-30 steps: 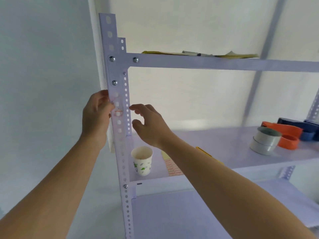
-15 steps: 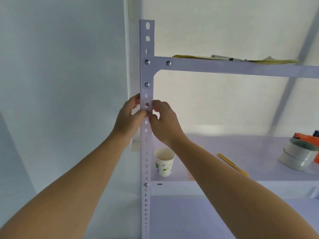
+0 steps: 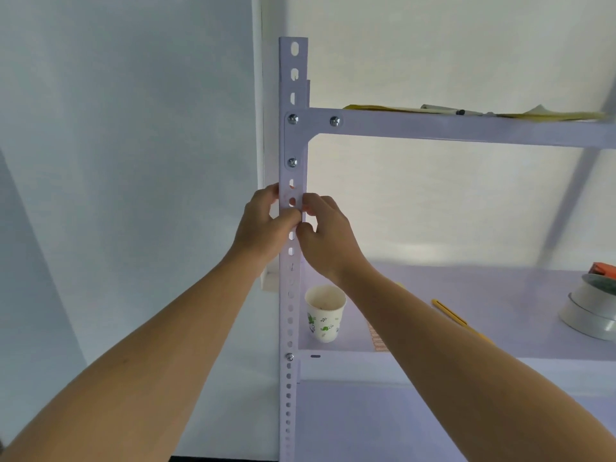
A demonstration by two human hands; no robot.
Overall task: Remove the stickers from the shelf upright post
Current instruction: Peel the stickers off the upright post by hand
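Pale walls are seen behind a lilac perforated steel upright post at frame centre. On its face a thin, nearly clear sticker is faintly made out. The post is clasped by the left grip, and the sticker's right edge is pinched by the right grip. Flimsy, tear-prone film is judged likely, so a lifted corner should be taken and peeled slowly.

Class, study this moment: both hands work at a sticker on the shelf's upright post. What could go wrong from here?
1. The sticker looks thin and faint. Pinched by the right hand, it may tear and leave residue around the holes.
2. The left hand grips the upright post at its metal edge, so a slip might scrape fingers.
3. The paper cup stands just below, and a jolt might tip it.
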